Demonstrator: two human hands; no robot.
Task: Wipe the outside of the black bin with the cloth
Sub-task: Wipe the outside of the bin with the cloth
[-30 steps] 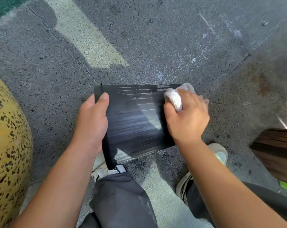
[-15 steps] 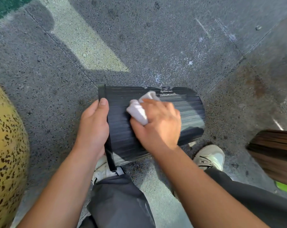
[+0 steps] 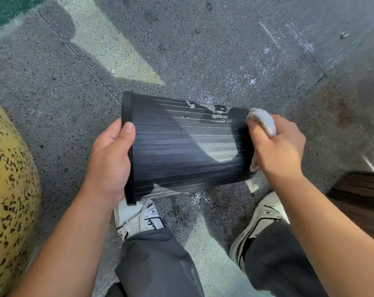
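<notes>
The ribbed black bin (image 3: 177, 146) is held on its side above the pavement, its rim to the left and its base to the right. My left hand (image 3: 110, 159) grips the rim end, thumb lying on the ribbed wall. My right hand (image 3: 278, 146) is closed around a bunched white cloth (image 3: 262, 121) and presses it against the bin's base end. White streaks and specks mark the upper right of the bin's wall, just left of the cloth.
Grey speckled pavement (image 3: 203, 50) lies all around. A yellow spotted rounded object (image 3: 8, 189) bulges at the left edge. A dark wooden surface (image 3: 361, 200) sits at the right. My two white shoes (image 3: 138, 219) and grey trouser legs are directly below the bin.
My right hand has slid the cloth from the bin's middle rightward to its base end. The left hand keeps its grip on the rim.
</notes>
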